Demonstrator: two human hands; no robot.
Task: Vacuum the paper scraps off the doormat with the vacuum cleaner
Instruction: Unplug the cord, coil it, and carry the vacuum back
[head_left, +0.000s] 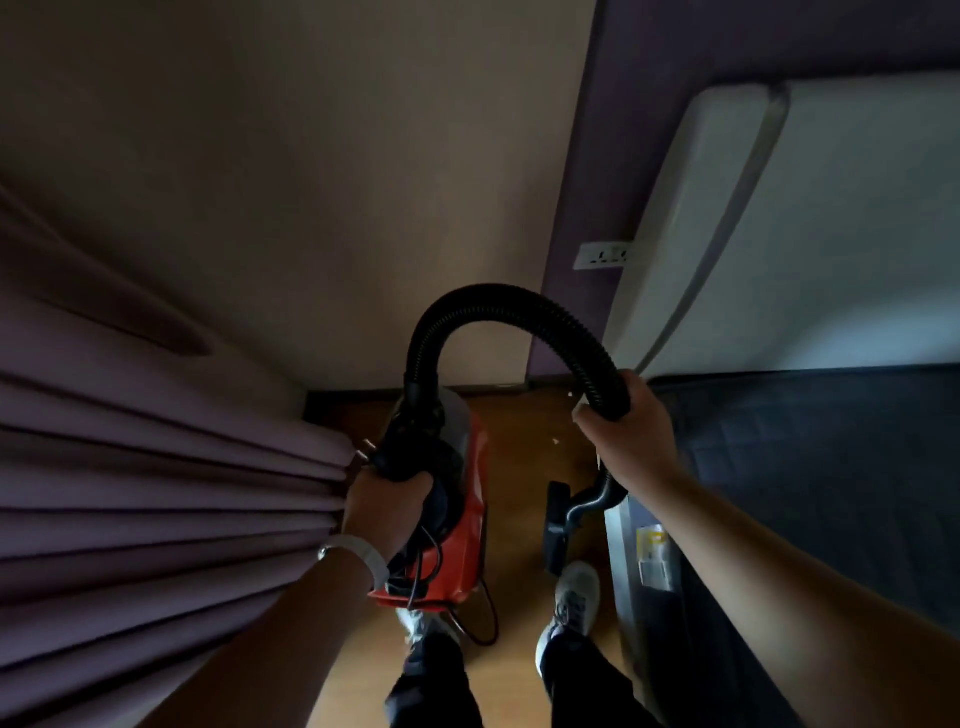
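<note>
A red canister vacuum cleaner (467, 519) hangs above the wooden floor, carried by its black top handle, which my left hand (384, 512) grips. Its black ribbed hose (493, 301) arches up and over to the right, where my right hand (623, 436) grips the hose end. Below that hand the black floor nozzle (557, 519) sits near the floor beside the bed. A few small pale paper scraps (556, 441) lie on the floor beyond the nozzle. No doormat is in view.
Purple curtains (156, 493) fill the left side. A bed with a dark mattress (831, 467) and a white headboard (831, 234) fills the right. A wall socket (602, 255) sits on the purple wall. My two feet in grey shoes (571, 608) stand in the narrow wooden floor strip.
</note>
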